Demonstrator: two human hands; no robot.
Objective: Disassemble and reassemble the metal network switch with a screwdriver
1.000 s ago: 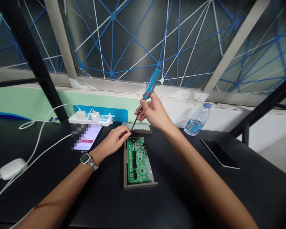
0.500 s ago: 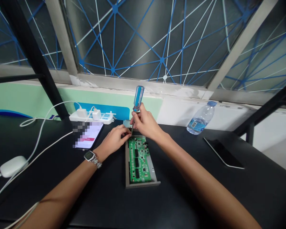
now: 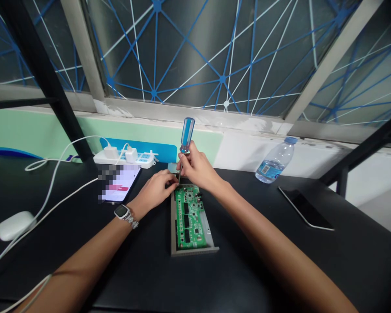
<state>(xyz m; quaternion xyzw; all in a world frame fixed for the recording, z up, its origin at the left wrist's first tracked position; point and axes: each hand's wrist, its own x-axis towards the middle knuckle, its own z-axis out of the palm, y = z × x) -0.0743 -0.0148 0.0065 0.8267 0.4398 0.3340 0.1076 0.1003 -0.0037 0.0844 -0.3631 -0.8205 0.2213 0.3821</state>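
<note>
R hand (image 3: 198, 168) grips screwdriver (image 3: 187, 134), tip unclear nr L hand (image 3: 154, 189) & PCB (image 3: 193, 217).

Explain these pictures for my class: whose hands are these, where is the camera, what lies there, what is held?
There is no machine: a bare-handed person is filmed by one head-worn camera looking forward and down. The right hand holds a blue-handled screwdriver, tip down by the far end of a green circuit board in a metal tray. The left hand is beside the screwdriver's lower end; whether it holds anything is unclear. Also on the black table: a lit phone, a dark-screened device and a water bottle.
</note>
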